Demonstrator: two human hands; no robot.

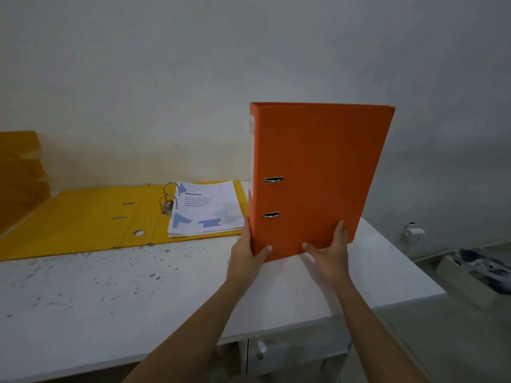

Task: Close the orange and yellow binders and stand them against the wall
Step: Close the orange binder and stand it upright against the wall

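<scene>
The orange binder [318, 172] is closed and held upright over the right part of the white table, its spine to the left, slightly tilted. My left hand [246, 252] grips its lower left corner at the spine. My right hand [331, 250] holds the bottom edge with fingers spread on the cover. The yellow binder [91, 219] lies open flat on the table to the left, near the wall, with its ring mechanism [167, 201] standing up and a stack of invoice papers [206, 207] on its right half.
The white table [138, 299] is speckled with dark spots and ends at the right edge near my right arm. Yellow trays [19, 167] stand at the far left against the wall. A cardboard box [475, 275] sits on the floor at the right. The wall [249, 51] runs behind the table.
</scene>
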